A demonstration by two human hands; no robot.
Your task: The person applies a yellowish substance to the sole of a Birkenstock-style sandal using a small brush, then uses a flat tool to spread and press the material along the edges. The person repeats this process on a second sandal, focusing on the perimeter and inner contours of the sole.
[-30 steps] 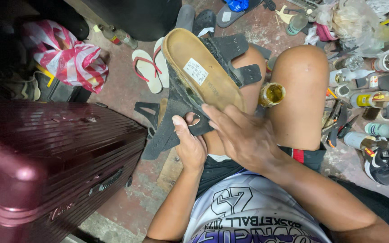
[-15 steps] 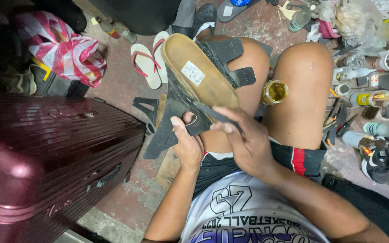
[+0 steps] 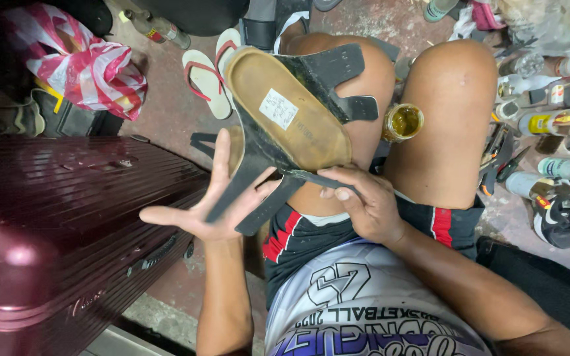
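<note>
Sandal rested on left knee, frame centre. Black straps supported by open, flat left hand. Thin tool pinched by closed right hand. Open jar between knees, yellow glue inside.

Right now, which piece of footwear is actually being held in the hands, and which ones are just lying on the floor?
The tan sandal with black straps, propped on the knee between both hands. The white flip-flops with red straps lie untouched on the floor.
</note>
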